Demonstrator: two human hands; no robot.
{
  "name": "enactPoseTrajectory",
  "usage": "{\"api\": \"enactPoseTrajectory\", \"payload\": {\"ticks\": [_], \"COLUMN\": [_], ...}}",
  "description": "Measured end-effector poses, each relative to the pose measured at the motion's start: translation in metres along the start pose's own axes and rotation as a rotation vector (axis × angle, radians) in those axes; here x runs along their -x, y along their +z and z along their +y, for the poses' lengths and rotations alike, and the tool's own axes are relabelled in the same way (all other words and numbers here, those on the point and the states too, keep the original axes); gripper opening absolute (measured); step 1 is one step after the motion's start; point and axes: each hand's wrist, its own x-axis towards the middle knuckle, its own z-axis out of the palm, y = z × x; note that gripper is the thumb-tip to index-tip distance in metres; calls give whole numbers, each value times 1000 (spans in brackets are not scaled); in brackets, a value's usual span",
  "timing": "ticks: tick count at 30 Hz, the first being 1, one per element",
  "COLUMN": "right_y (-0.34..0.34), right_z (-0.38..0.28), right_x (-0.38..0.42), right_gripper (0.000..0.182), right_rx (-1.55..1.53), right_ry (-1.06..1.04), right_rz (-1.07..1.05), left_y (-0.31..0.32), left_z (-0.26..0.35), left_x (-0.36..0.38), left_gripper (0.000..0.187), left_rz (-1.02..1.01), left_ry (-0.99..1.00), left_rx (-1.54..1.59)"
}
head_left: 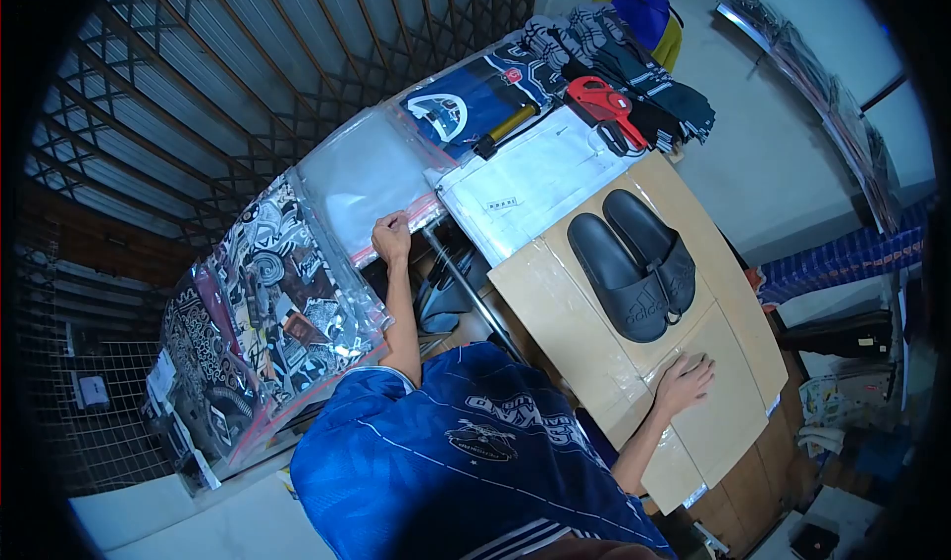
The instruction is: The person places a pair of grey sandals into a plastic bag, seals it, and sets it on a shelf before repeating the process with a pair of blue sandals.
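Observation:
My left hand (392,237) is at the red-striped edge of the clear plastic zip bags (367,169), its fingers pinched together on a bag's edge. My right hand (686,384) lies flat with fingers apart on a brown cardboard sheet (728,416). Just beyond it on the cardboard rests a pair of black slide sandals (634,268), side by side, with "adidas" on one strap. A red tape dispenser (599,100) sits past the sandals, at the corner of a stack of white packages (540,179).
To the left, a large clear bag (287,293) holds patterned items. At the back lie a blue printed package (466,104), a yellow-black cylindrical tool (507,129) and dark gloves or socks (634,75). A metal bar (471,288) crosses the gap between the surfaces. A folding lattice gate (267,75) stands behind.

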Motion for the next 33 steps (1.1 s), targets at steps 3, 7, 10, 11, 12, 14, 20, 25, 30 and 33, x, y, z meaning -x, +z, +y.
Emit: {"api": "enactPoseTrajectory", "payload": {"ticks": [3,7,10,11,12,14,20,25,30,33], "right_y": [4,4,7,8,8,8,4,8,9,-21], "right_z": [3,3,6,6,7,6,3,9,19,15], "right_x": [0,-1,-1,-1,-1,-1,0,-2,3,5], "right_gripper": [62,62,61,61,61,61,60,59,57,63], "right_rx": [7,-6,-9,-11,-13,-22,-40,-81,-281,-655], "right_ry": [-12,-4,-10,-12,-15,-13,-6,-4,13,-2], "right_rz": [38,31,40,44,47,49,45,65,31,-34], "left_y": [4,8,14,16,13,13,-4,-1,12,11], "left_z": [-2,-7,-17,-23,-17,-2,113,204,268,298], "left_x": [-6,-17,-29,-34,-34,-32,16,79,165,231], "left_gripper": [20,20,16,16,15,16,21,23,24,22], "left_rz": [74,180,272,291,308,363,113,-304,-722,-955], "left_ry": [-69,-123,-210,-245,-223,-103,100,176,313,350], "left_rx": [93,299,656,772,751,756,707,632,587,597]}}
